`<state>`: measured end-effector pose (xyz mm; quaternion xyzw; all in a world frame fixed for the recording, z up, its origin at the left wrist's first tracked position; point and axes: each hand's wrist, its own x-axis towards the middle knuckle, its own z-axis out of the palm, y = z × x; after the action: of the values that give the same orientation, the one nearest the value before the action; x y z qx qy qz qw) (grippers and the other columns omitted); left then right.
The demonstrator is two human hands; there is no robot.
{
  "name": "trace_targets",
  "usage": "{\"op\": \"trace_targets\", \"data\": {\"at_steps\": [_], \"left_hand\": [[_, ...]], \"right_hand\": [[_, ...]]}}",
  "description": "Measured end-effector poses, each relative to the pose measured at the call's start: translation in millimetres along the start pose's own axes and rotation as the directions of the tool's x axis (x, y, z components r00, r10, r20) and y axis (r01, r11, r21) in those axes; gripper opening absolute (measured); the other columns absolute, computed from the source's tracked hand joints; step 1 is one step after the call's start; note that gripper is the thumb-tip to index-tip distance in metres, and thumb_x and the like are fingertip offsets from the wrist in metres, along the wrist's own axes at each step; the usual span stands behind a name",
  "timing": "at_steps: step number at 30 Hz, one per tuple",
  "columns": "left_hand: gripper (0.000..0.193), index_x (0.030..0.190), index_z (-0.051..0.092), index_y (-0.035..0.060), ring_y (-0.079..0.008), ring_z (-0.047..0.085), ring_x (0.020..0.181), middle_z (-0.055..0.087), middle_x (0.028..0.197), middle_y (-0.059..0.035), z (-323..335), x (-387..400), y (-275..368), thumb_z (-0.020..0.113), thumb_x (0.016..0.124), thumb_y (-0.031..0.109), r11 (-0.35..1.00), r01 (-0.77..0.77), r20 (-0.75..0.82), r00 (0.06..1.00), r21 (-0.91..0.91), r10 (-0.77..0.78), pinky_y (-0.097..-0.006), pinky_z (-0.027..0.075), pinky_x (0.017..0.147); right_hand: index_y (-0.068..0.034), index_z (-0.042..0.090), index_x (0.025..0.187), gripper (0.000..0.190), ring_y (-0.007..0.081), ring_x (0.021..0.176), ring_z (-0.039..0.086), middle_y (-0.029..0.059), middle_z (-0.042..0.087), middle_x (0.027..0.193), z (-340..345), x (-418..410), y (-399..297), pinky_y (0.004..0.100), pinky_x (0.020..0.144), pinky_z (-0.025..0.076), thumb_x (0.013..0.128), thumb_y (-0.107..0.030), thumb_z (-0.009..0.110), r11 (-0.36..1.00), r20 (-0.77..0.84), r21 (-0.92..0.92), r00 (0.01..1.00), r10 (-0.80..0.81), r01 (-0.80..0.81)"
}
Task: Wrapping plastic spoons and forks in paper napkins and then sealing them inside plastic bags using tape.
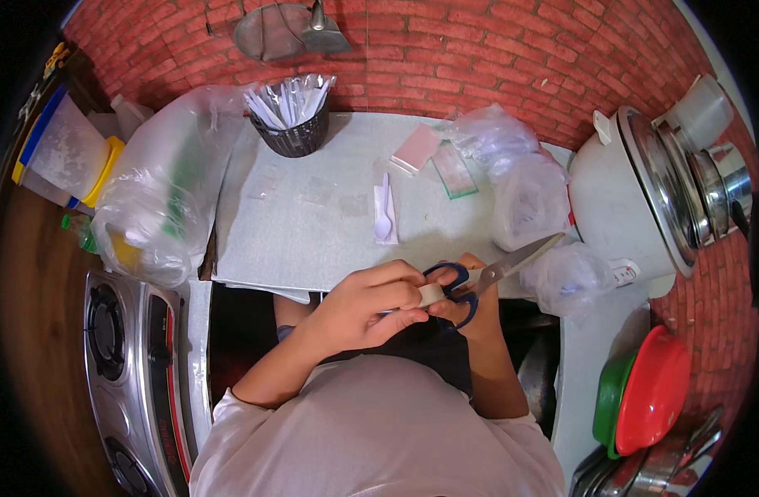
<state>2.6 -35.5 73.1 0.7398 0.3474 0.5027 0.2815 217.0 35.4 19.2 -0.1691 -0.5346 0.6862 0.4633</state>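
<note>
Over the front edge of the table (pixel 280 248), my left hand (pixel 367 304) pinches a small roll of pale tape (pixel 430 297). My right hand (pixel 483 314) holds scissors (pixel 510 264) with dark blue handles, and their blades point up and to the right, away from the roll. The fingers of both hands nearly meet at the tape. Beyond them a white plastic spoon (pixel 384 220) lies on a narrow white packet (pixel 393 233). Small clear plastic pieces (pixel 320 191) are scattered to its left.
A dark woven basket (pixel 295 140) holds several wrapped white utensils. Pink packs (pixel 415 148) and a green-edged pack (pixel 456 174) lie near clear plastic bags (pixel 522 186). At right stand a white rice cooker (pixel 603 180) and a red basin (pixel 654 388); a gas stove (pixel 131 373) is at left.
</note>
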Motion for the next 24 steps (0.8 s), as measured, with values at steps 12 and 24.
{"op": "trace_targets", "data": {"at_steps": [12, 24], "left_hand": [[0.025, 0.104, 0.069, 0.0033, -0.0246, 0.062, 0.079, 0.066, 0.103, -0.0113, 3, 0, 0, 0.087, 0.088, 0.011, 0.996, 0.070, -0.018, 0.997, -0.054, -0.071, -0.0331, 0.052, 0.071], [0.028, 0.101, 0.068, 0.0032, -0.0263, 0.063, 0.081, 0.065, 0.103, -0.0118, 12, -2, -8, 0.089, 0.087, 0.014, 0.998, 0.042, -0.069, 0.997, -0.036, -0.045, -0.0344, 0.053, 0.073]], "right_hand": [[-0.006, 0.060, 0.102, 0.050, 0.0178, 0.092, 0.074, 0.0134, 0.076, 0.102, -4, 5, 6, 0.0284, 0.075, 0.060, 0.075, -0.009, 0.101, 0.995, 0.009, 0.097, 1.000, 0.023, -0.024], [-0.005, 0.063, 0.104, 0.046, 0.0173, 0.091, 0.074, 0.0121, 0.076, 0.101, -13, 5, 13, 0.0289, 0.076, 0.060, 0.077, -0.010, 0.100, 0.997, 0.018, 0.075, 1.000, 0.017, -0.018]]}}
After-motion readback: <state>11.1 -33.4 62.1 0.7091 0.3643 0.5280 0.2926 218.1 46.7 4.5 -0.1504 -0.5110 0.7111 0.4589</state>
